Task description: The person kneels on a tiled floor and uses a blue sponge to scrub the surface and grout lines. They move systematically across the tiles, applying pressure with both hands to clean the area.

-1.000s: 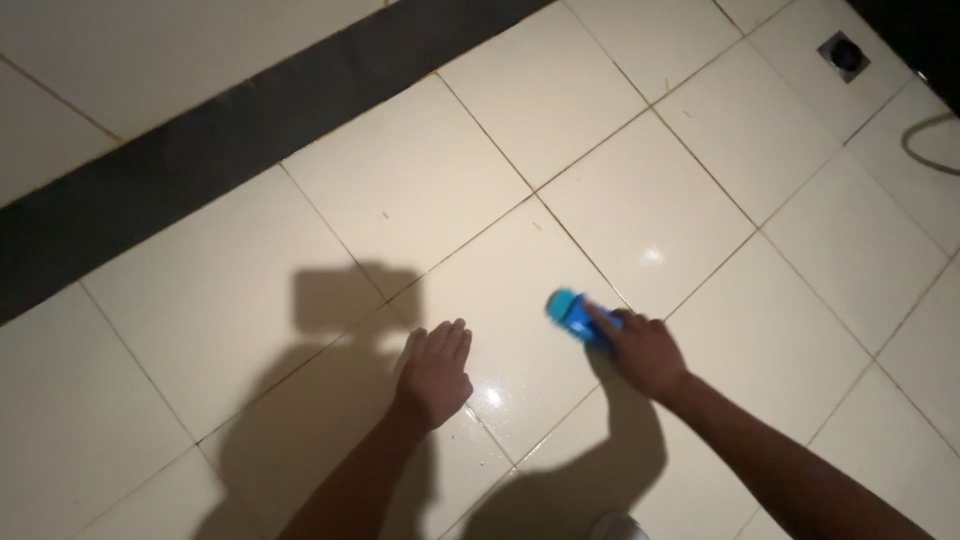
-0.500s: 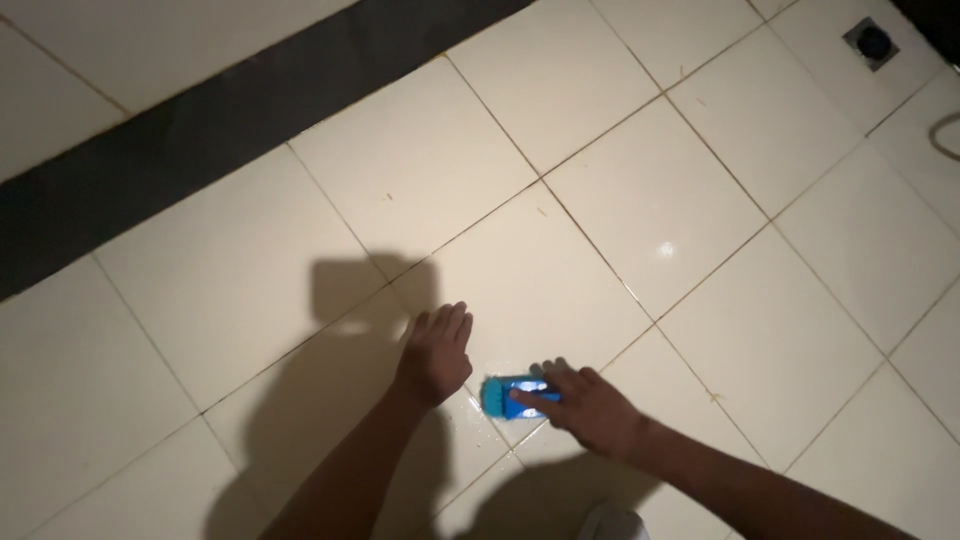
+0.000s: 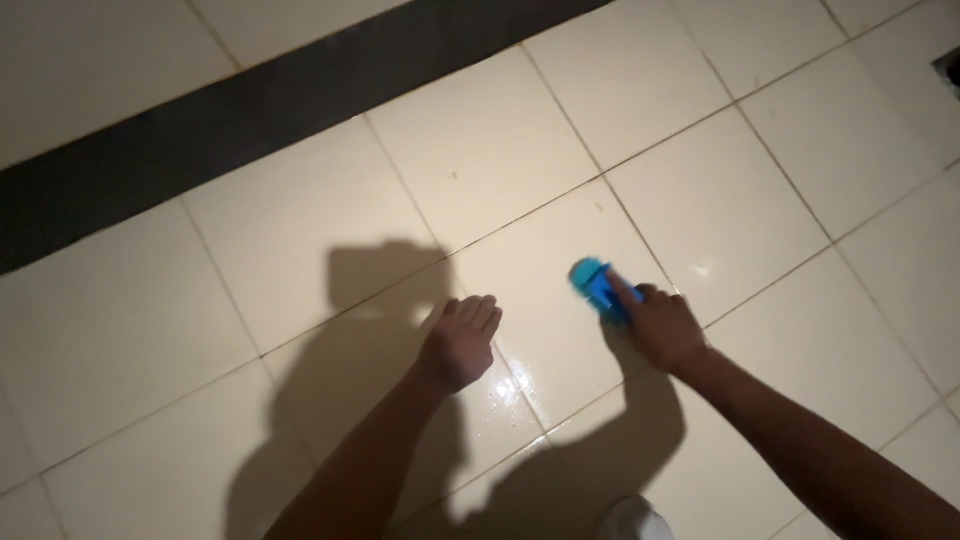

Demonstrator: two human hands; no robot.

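My right hand (image 3: 662, 325) grips a small blue scrub brush (image 3: 597, 286) and presses it against the cream floor tiles (image 3: 700, 200), with my index finger stretched along its back. My left hand (image 3: 460, 343) lies flat on the floor, palm down with the fingers together, to the left of the brush. A wet, shiny patch (image 3: 505, 385) glistens on the tile between the two hands.
A wide dark tile band (image 3: 250, 120) runs diagonally across the upper part of the floor. Grout lines cross the cream tiles. A dark floor fitting (image 3: 950, 68) sits at the upper right edge. Something pale (image 3: 635, 520) shows at the bottom edge, between my arms.
My right hand has pushed the blue brush away from my left hand, up and to the right, after pulling it close half a second ago. The left hand has stayed planted.
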